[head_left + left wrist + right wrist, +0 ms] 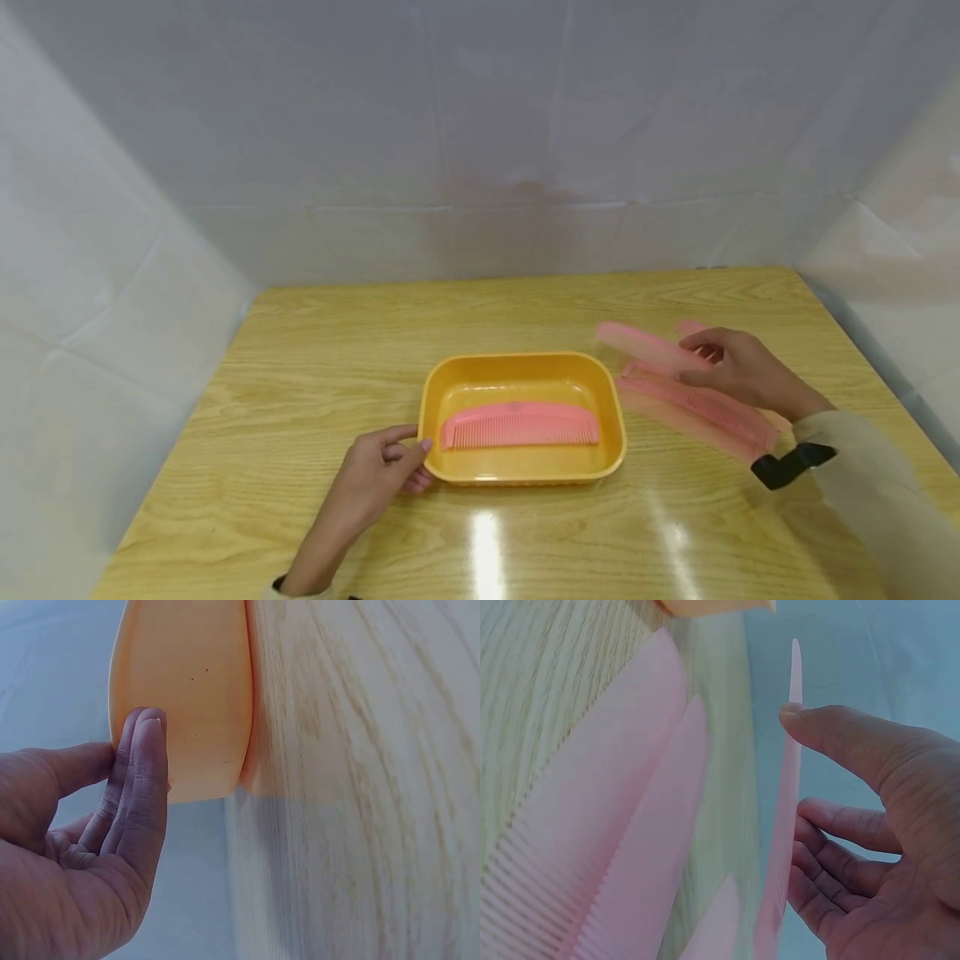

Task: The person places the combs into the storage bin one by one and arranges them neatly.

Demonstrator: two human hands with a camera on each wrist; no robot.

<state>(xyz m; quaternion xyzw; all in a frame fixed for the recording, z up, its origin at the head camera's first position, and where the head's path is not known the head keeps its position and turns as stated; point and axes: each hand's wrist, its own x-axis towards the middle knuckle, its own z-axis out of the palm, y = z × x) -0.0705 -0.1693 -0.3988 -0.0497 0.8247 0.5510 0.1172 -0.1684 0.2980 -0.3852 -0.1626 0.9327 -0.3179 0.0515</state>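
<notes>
Seen from the head, the comb (643, 344) in the right fingers (705, 337) is blurred; behind them, another comb (687, 326) is mostly hidden. From the left wrist, the tray (187, 660) above the left fingers (150, 761) is cut at top.

Pale, creased sheeting (495, 117) rose behind a wood-grained table (322, 367) and flanked it on both sides; white glare (486, 550) streaked the table's near part.

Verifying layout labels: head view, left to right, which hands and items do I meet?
Left hand → yellow tray with a pink comb inside → held pink comb → right hand. Other pink combs left out: they overlap the right hand.
</notes>
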